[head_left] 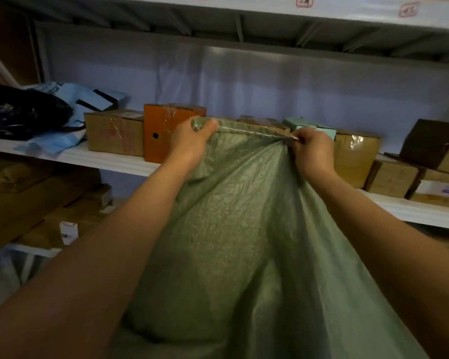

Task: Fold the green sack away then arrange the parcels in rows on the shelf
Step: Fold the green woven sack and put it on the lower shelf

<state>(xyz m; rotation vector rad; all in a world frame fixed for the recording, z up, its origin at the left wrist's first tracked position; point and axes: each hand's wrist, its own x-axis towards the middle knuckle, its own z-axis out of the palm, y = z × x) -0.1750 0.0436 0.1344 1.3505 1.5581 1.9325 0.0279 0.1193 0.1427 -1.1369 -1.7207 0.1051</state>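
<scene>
A large green woven sack (239, 242) hangs in front of me, its top edge stretched taut between both hands. My left hand (192, 143) grips the left end of that edge, fingers curled over it. My right hand (313, 151) pinches the right end, where the fabric bunches. Behind the sack, parcels stand on the white shelf (119, 160): a brown carton (114, 132), an orange box (163, 130), a teal box (306, 126) and a taped brown carton (355, 156). The sack hides the parcels between them.
A black plastic bag (21, 112) and blue mailers (70, 117) lie at the shelf's left end. Stacked cartons (420, 164) sit at the right. More boxes (36, 203) fill the lower shelf. Another shelf (270, 11) runs overhead.
</scene>
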